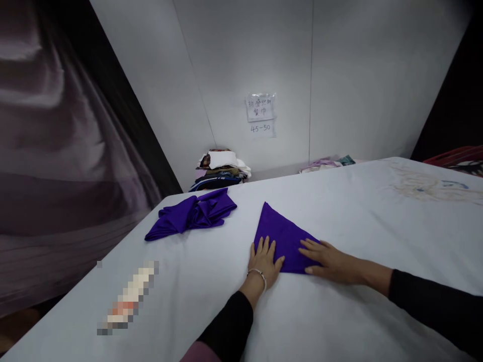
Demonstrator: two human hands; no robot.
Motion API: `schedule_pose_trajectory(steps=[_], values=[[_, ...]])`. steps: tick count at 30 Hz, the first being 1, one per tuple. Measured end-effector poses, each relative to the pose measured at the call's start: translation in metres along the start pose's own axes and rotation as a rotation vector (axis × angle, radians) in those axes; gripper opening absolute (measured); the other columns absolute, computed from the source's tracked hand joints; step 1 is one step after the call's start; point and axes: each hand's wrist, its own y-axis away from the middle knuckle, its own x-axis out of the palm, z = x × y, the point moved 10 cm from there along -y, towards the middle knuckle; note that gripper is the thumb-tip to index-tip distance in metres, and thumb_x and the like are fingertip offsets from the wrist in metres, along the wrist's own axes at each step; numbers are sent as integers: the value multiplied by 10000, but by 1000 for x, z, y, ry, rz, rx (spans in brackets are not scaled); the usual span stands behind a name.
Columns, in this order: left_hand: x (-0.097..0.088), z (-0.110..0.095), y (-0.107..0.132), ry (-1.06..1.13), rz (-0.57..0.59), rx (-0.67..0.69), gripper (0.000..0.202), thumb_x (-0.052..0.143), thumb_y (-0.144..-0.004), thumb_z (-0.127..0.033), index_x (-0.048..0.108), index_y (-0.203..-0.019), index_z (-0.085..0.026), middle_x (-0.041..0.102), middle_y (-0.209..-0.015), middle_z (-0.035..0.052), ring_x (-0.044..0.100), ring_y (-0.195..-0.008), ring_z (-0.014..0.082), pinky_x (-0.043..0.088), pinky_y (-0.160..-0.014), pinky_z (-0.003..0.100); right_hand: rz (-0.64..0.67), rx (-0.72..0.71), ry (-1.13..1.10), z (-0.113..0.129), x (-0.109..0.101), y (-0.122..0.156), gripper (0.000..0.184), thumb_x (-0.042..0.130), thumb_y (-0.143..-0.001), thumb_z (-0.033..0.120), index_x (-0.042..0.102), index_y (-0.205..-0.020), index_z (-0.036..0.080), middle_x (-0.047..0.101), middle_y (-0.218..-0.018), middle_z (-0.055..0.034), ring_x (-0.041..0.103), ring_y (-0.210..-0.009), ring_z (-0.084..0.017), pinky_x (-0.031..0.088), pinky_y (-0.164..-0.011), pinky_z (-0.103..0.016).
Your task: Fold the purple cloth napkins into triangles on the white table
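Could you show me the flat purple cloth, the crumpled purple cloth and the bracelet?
Flat purple cloth [286, 235]: head view, middle of its bare upper surface.
Crumpled purple cloth [191, 215]: head view, among its bunched folds.
Bracelet [262, 276]: head view, on the visible curve of its band.

The white surface [204, 286] bears bunched purple fabric [179, 215] — and a purple triangle [281, 232].

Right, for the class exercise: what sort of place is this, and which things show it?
Probably an indoor textile workspace, though its exact use isn't certain: a handwritten sign on the pale wall, piled fabrics by that wall, and a white-covered surface with a purple cloth under the left hand and right hand.
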Motion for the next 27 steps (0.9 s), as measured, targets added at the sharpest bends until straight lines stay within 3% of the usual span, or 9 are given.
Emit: schedule_pose_trajectory(steps=[4, 7, 9, 11, 14, 21, 27], values=[[-1, 0, 0, 18, -11, -8, 639, 180, -891, -561, 261, -1410, -196, 223, -1488, 72, 101, -1376, 243, 74, -1105, 495, -92, -121, -2, 39, -30, -56, 689, 304, -881, 606, 238, -1427, 191, 206, -1484, -97, 112, -1368, -237, 84, -1099, -445], [-4, -1, 2, 79, -17, -2, 628, 210, -890, -560, 261, -1409, -210, 255, -1477, 61, 110, -1374, 248, 70, -1109, 497, -73, -254, -41, 70, -24, -105, 695, 284, -892, 595, 186, -1440, 180, 204, -1486, -97, 101, -1371, -218, 66, -1102, -428], [-5, -1, 3, 110, -5, -3, 610, 207, -897, -549, 315, -1390, -208, 323, -1449, 63, 145, -1368, 252, 81, -1111, 490, -50, -308, -45, 77, -15, -133, 723, 285, -886, 606, 164, -1444, 162, 197, -1487, -108, 104, -1370, -221, 45, -1101, -429], [-5, 0, 3, 123, 2, -10, 606, 193, -901, -545, 350, -1375, -202, 367, -1426, 68, 178, -1359, 256, 91, -1111, 492, -26, -309, -22, 68, -6, -156, 753, 278, -877, 625, 173, -1441, 137, 203, -1482, -127, 116, -1368, -231, 32, -1100, -430], [-2, 2, 1, 116, 6, -23, 628, 215, -888, -570, 319, -1388, -205, 319, -1449, 73, 161, -1363, 270, 95, -1106, 515, -32, -260, 36, 39, -1, -180, 755, 238, -875, 641, 223, -1429, 129, 215, -1478, -129, 114, -1368, -235, 18, -1096, -432], [8, 6, -1, 155, 99, -40, 646, 272, -866, -587, 269, -1402, -227, 160, -1490, 60, 73, -1370, 281, 104, -1098, 542, -128, -81, 121, -16, -21, -218, 788, 192, -850, 684, 231, -1431, 151, 169, -1492, -107, 117, -1367, -251, 35, -1086, -445], [12, 7, -2, 177, 145, -25, 664, 308, -854, -592, 244, -1406, -228, 106, -1487, 57, 68, -1363, 300, 97, -1090, 569, -191, 86, 125, -54, -41, -253, 750, 205, -860, 656, 260, -1420, 159, 178, -1494, -97, 102, -1370, -242, 44, -1079, -462]])
